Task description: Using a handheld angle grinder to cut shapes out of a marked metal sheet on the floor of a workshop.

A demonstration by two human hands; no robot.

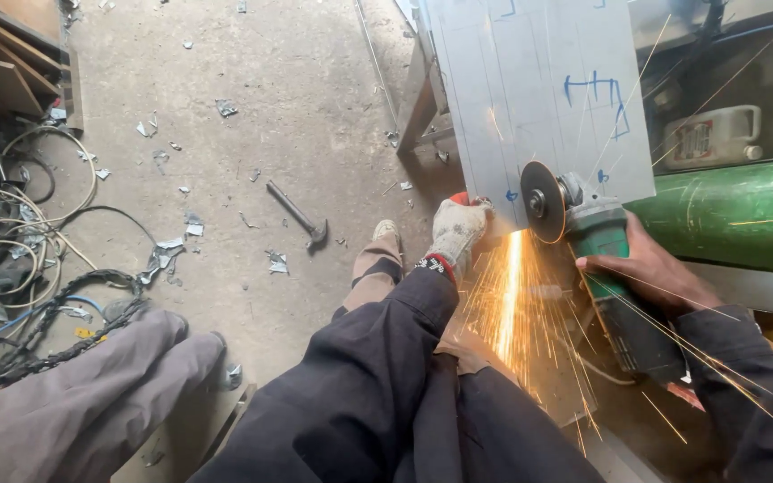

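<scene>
A large flat grey metal sheet [539, 89] marked with blue lines is seen resting on a metal-framed surface [418, 98] above the littered concrete floor [252, 107], beside a long green metal cylinder [735, 210], and its lower edge is pressed by the gloved left hand [456, 231], whose fingers are curled against it at the end of an outstretched dark sleeve. A green-and-black angle grinder [606, 268] is gripped around its body by the bare right hand [641, 268], wrist bent inward, with its round cutting disc [543, 201] set against the sheet's lower edge just beside the glove, where orange sparks [507, 295] are thrown downward. A small dark hammer [297, 215] is left lying on the floor, well apart.
</scene>
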